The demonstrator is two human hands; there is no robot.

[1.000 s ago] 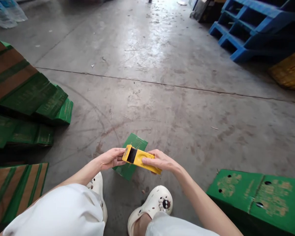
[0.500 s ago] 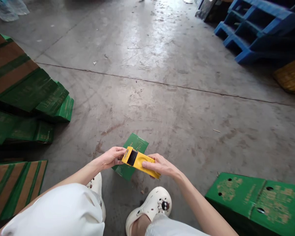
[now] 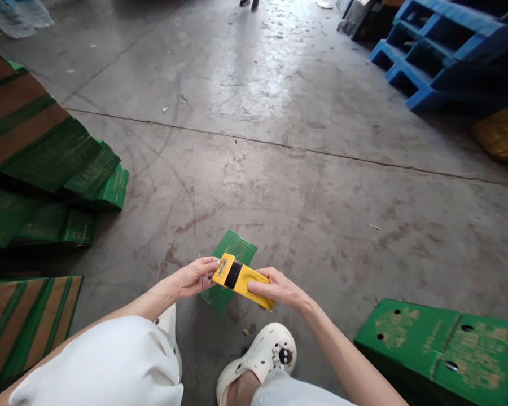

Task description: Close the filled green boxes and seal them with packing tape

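Note:
A flat, long yellow case with a black band across it (image 3: 249, 287) is between my hands, low in the middle of the view. My right hand (image 3: 275, 286) grips its right end, thumb lying on the top face. At the other end, my left hand (image 3: 197, 276) has thumb and fingers pinched together against the yellow edge. What kind of tool or case this is, I cannot tell. Below and behind it a small green carton (image 3: 235, 248) stands on the floor, partly covered by the case and my left hand.
Green-and-brown cartons (image 3: 25, 118) are stacked at the left. Another green carton (image 3: 440, 338) with holes stands at lower right. Blue pallets (image 3: 432, 51) occupy the upper right, near a yellowish-brown object (image 3: 502, 132). White clogs (image 3: 262, 355) are on my feet on the concrete floor (image 3: 305, 186).
The yellow case has turned slightly and its banded end has shifted a little right. My left fingers have moved with that end. Dark legs or feet now show more at the top edge.

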